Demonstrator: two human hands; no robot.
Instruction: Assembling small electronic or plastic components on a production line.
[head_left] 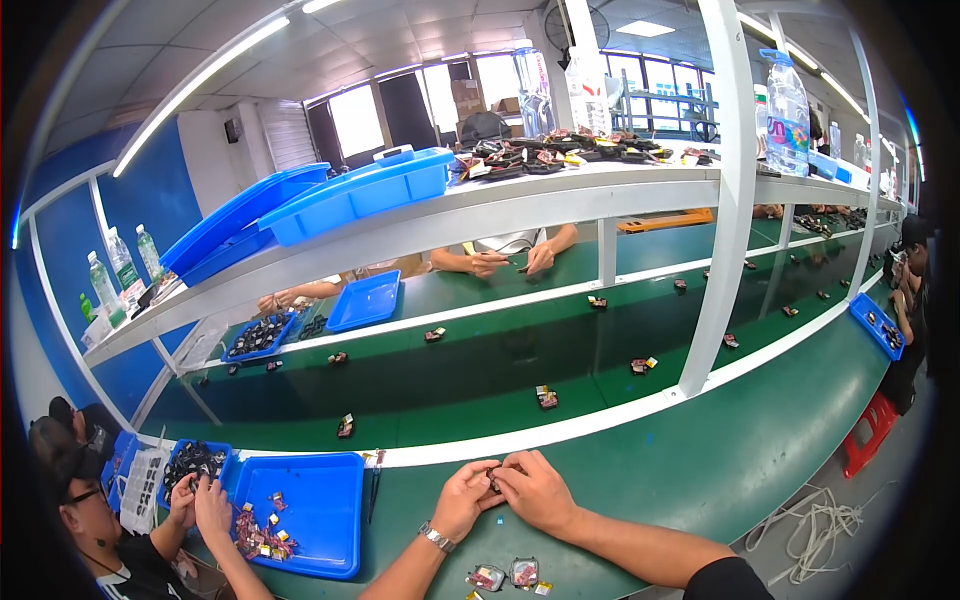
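My left hand (466, 502) and my right hand (537, 492) meet above the green bench. Their fingers are closed around a small dark electronic part (493, 480), mostly hidden by the fingertips. A metal watch sits on my left wrist. Closer to me on the bench lie two small electronic units, a left one (487, 577) and a right one (524, 572), with dark rims, reddish wiring and yellow tabs. Left of my forearms, a blue tray (343, 470) holds a pile of reddish wired parts (262, 535). Thin dark tweezers (375, 487) lie beside it.
Beyond a white rail (430, 455), a green conveyor (480, 400) carries several spaced units. A white post (715, 250) and a shelf with blue trays (360, 195) rise above it. A co-worker at the left handles dark parts; others sit opposite and far right, near a red stool (870, 435).
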